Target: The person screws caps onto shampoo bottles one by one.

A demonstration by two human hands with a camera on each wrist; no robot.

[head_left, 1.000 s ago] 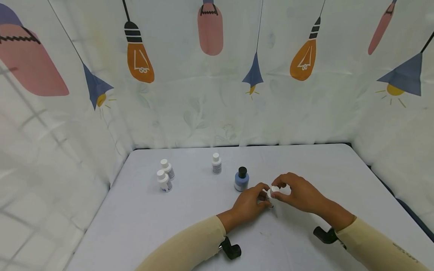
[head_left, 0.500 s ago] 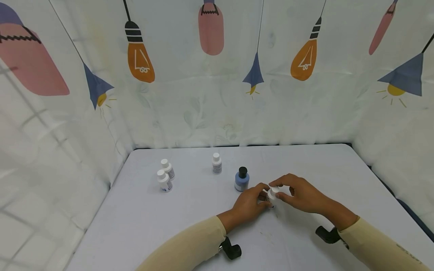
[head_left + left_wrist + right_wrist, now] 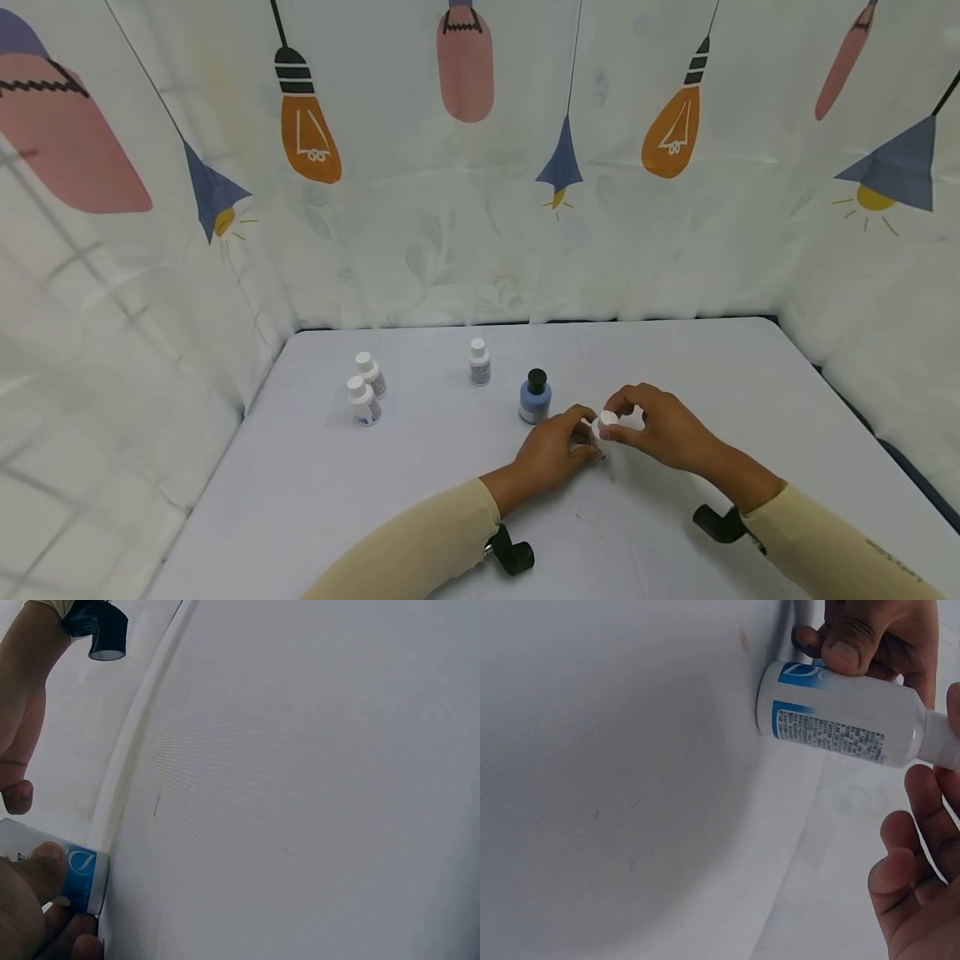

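Note:
A small white bottle [image 3: 855,712] with a blue and white printed label stands on the table in front of me. My left hand [image 3: 551,452] holds its lower body, thumb [image 3: 46,868] pressed over the label. At the top, my right hand [image 3: 666,429] pinches the white cap [image 3: 937,741] between thumb and index finger. The right hand's other fingers [image 3: 894,871] hang loosely curled beside the bottle. Just left of and beyond the hands is a blue bottle [image 3: 535,402] with a black cap.
Two white bottles, a nearer one [image 3: 364,406] and one behind it [image 3: 372,377], stand close together on the left. Another white bottle [image 3: 479,367] is at the middle back. The white table [image 3: 315,508] is enclosed by pale printed cloth walls [image 3: 480,217].
Half a second ago my right fingers were loosened and spread a little around the cap; now they pinch it again. The left hand and bottle stay in place.

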